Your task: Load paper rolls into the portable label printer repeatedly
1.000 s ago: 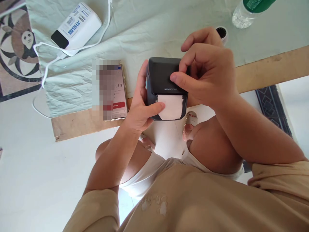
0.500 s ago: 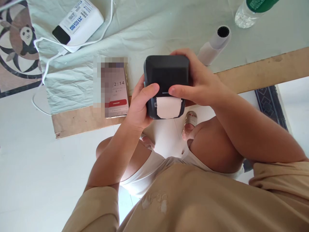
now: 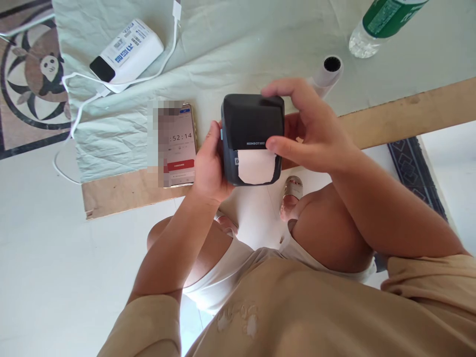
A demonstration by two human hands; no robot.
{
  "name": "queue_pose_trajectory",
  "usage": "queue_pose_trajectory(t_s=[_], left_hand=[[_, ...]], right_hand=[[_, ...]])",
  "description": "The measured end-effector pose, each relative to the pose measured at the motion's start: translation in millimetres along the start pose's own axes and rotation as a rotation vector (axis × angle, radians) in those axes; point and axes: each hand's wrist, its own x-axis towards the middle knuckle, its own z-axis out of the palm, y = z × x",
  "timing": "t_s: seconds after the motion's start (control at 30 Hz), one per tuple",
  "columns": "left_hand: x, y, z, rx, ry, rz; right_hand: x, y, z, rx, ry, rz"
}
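I hold a small black label printer [image 3: 252, 124] over the table's near edge, with a strip of white paper [image 3: 256, 166] sticking out of its front slot. My left hand [image 3: 208, 166] grips its left side from below. On the right side, my right hand [image 3: 310, 130] wraps around it, thumb near the slot and index finger curled over the top rear corner. A white paper roll [image 3: 326, 73] lies on the cloth just behind my right hand.
A phone [image 3: 179, 144] with a lit screen lies left of the printer. A white power bank [image 3: 127, 51] with a white cable [image 3: 80, 106] sits at the back left on a pale green cloth [image 3: 230, 44]. A green-labelled bottle [image 3: 379, 22] lies at the back right. The wooden table edge [image 3: 409, 110] runs on the right.
My right hand came down from the printer's top to grip its right side. My left thumb slid off the paper and lid to the left side. The paper roll came into view.
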Motion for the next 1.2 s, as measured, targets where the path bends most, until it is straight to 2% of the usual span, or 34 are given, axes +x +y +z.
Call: queue_pose_trajectory(t_s=[0.17,0.37,0.57,0.63,0.77,0.93,0.97,1.03,1.2], left_hand=[[2,-3,-2.2,0.032,-0.031,-0.014],[3,-1,0.2,0.025,0.008,0.007],[3,-2,-6.3,0.076,0.04,-0.001],[5,-3,-8.2,0.069,0.051,-0.025],[6,-1,-4.4,0.077,0.028,-0.045],[0,2,3.9,0.138,-0.087,0.013],[-1,2,4.2,0.15,-0.088,0.025],[-2,2,4.1,0.153,-0.09,0.033],[-4,1,5.0,0.154,-0.104,0.028]], right_hand=[[3,-1,-3,0.005,-0.074,0.038],[-1,-9,-3,-0.111,0.03,-0.001],[-2,-13,-2,-0.124,0.024,0.009],[-2,-13,-3,-0.179,0.077,0.0],[-5,-18,-3,-0.331,0.279,-0.051],[-6,-32,-2,-0.179,0.543,-0.119],[-6,-33,-2,-0.187,0.559,-0.108],[-6,-31,-3,-0.318,0.496,-0.082],[-7,-17,-2,-0.768,0.112,-0.065]])
